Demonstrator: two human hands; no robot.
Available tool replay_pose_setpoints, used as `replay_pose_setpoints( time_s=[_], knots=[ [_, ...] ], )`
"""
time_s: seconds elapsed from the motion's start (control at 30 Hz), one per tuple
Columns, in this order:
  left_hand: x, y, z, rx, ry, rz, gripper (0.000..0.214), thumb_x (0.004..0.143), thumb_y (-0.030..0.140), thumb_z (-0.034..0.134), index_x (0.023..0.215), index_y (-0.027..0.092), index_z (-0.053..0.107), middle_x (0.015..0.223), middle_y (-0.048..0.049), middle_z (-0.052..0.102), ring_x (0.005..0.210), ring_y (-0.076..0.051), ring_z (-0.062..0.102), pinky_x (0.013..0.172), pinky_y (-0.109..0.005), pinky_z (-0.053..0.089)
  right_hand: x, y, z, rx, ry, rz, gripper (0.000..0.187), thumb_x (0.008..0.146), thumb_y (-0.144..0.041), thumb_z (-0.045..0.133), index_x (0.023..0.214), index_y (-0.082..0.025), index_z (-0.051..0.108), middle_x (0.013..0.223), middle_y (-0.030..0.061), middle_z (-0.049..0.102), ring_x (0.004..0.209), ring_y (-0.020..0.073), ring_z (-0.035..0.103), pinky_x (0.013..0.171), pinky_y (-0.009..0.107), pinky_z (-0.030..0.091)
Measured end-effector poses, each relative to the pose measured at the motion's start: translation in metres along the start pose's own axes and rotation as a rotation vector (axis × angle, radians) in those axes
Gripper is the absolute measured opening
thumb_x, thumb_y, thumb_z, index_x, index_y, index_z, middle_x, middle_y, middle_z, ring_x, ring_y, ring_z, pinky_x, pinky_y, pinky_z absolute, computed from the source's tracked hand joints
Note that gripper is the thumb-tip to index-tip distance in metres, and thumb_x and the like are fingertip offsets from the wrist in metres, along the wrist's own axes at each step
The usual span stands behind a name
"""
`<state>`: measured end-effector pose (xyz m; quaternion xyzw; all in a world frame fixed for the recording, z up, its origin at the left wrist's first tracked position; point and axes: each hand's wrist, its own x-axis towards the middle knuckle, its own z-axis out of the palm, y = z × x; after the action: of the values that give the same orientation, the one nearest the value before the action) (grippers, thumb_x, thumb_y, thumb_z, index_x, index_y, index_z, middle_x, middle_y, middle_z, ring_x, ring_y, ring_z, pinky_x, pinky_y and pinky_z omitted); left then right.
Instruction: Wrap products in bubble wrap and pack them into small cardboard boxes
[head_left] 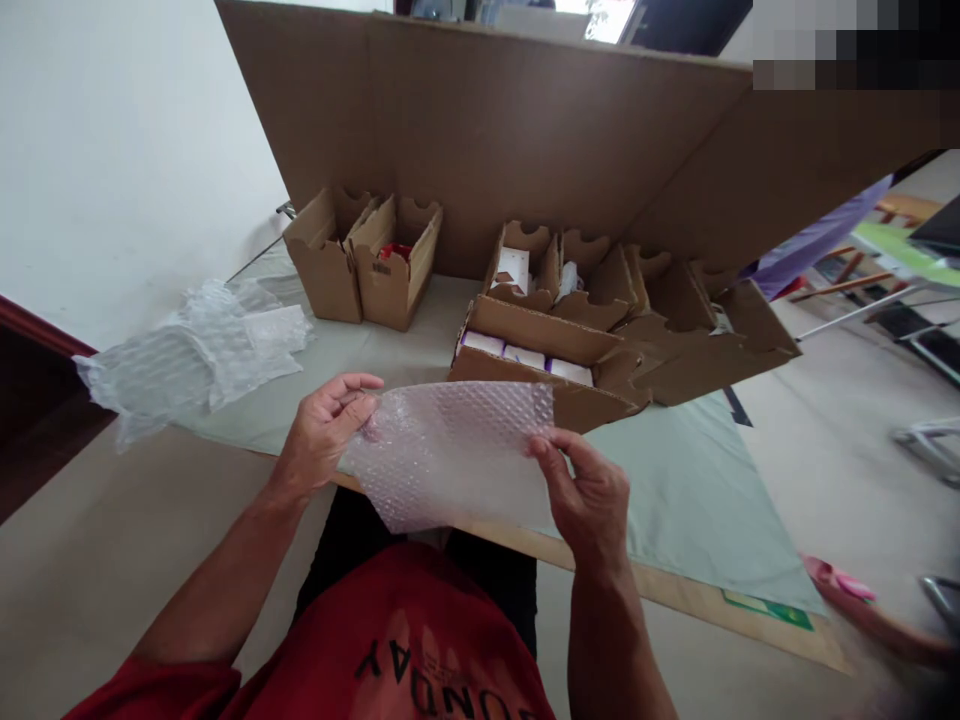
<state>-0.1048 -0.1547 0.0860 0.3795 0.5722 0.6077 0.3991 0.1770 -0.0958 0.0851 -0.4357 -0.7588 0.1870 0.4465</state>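
Note:
A sheet of clear bubble wrap (457, 455) is stretched between my two hands above the table's front edge. My left hand (326, 430) pinches its upper left corner between thumb and fingers. At the sheet's right edge, my right hand (589, 490) grips it with the thumb on top. Just behind the sheet stands a long cardboard box (540, 330) with several white, purple-edged small boxes (525, 357) in it. A pile of crumpled bubble wrap (202, 350) lies on the left part of the table.
Two cardboard bins (394, 265) stand at the back left, one with something red inside. More cardboard bins (600, 275) line the back right. A tall cardboard panel (487, 140) rises behind them. A pale green cloth (697, 500) covers the table.

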Motion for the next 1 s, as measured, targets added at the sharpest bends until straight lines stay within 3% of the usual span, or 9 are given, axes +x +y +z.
replay_pose_setpoints(
  time_s=[0.1, 0.3, 0.43, 0.57, 0.67, 0.8, 1.0],
  knots=[
    [0.023, -0.014, -0.001, 0.092, -0.024, -0.013, 0.033, 0.073, 0.038, 0.074, 0.095, 0.015, 0.069, 0.057, 0.0053, 0.059, 0.05, -0.01, 0.053, 0.052, -0.022, 0.041, 0.006, 0.014, -0.001, -0.059, -0.074, 0.054, 0.021, 0.093, -0.039, 0.062, 0.092, -0.023, 0.075, 0.087, 0.0034, 0.078, 0.079, 0.0196, 0.07, 0.075, 0.029, 0.052],
    [0.064, -0.056, 0.007, 0.288, -0.105, -0.097, 0.032, 0.066, 0.039, 0.068, 0.087, 0.015, 0.066, 0.053, 0.0053, 0.056, 0.05, -0.012, 0.051, 0.051, -0.025, 0.037, -0.007, 0.057, 0.034, -0.028, -0.221, 0.294, 0.029, 0.088, -0.043, 0.056, 0.089, -0.021, 0.075, 0.085, 0.007, 0.078, 0.076, 0.0217, 0.071, 0.072, 0.032, 0.053],
    [0.071, -0.077, 0.005, 0.391, -0.135, -0.101, 0.03, 0.068, 0.039, 0.064, 0.087, 0.016, 0.068, 0.058, 0.0041, 0.058, 0.054, -0.013, 0.053, 0.054, -0.025, 0.038, -0.016, 0.079, 0.047, -0.033, -0.265, 0.407, 0.03, 0.083, -0.04, 0.054, 0.091, -0.021, 0.075, 0.088, 0.0082, 0.079, 0.077, 0.0224, 0.071, 0.072, 0.033, 0.053],
    [0.072, -0.088, -0.002, 0.455, -0.157, -0.072, 0.035, 0.071, 0.043, 0.061, 0.093, 0.016, 0.069, 0.063, 0.002, 0.062, 0.058, -0.014, 0.056, 0.056, -0.026, 0.041, -0.021, 0.086, 0.045, -0.023, -0.289, 0.437, 0.034, 0.084, -0.043, 0.054, 0.096, -0.019, 0.075, 0.088, 0.0085, 0.078, 0.076, 0.0214, 0.07, 0.073, 0.033, 0.054],
    [0.074, -0.09, -0.003, 0.522, -0.156, -0.049, 0.039, 0.073, 0.045, 0.06, 0.096, 0.015, 0.07, 0.076, -0.0041, 0.07, 0.068, -0.018, 0.064, 0.064, -0.029, 0.048, -0.024, 0.087, 0.039, -0.009, -0.261, 0.439, 0.038, 0.085, -0.047, 0.053, 0.095, -0.018, 0.075, 0.084, 0.0088, 0.077, 0.074, 0.0213, 0.069, 0.071, 0.033, 0.053],
    [0.075, -0.084, 0.003, 0.651, -0.127, 0.075, 0.037, 0.076, 0.043, 0.061, 0.099, 0.016, 0.073, 0.105, -0.013, 0.075, 0.099, -0.027, 0.069, 0.089, -0.04, 0.054, -0.031, 0.096, 0.027, 0.0, -0.183, 0.477, 0.043, 0.085, -0.055, 0.054, 0.091, -0.017, 0.073, 0.075, 0.0078, 0.074, 0.067, 0.0209, 0.067, 0.066, 0.033, 0.051],
    [0.072, -0.071, 0.036, 0.641, -0.287, 0.147, 0.056, 0.08, 0.042, 0.063, 0.128, 0.014, 0.064, 0.136, -0.0176, 0.065, 0.125, -0.034, 0.061, 0.107, -0.051, 0.047, -0.036, 0.117, 0.013, -0.023, 0.132, 0.615, 0.049, 0.079, -0.061, 0.06, 0.098, -0.016, 0.066, 0.08, 0.0082, 0.072, 0.065, 0.0202, 0.065, 0.061, 0.032, 0.051]
  ],
)
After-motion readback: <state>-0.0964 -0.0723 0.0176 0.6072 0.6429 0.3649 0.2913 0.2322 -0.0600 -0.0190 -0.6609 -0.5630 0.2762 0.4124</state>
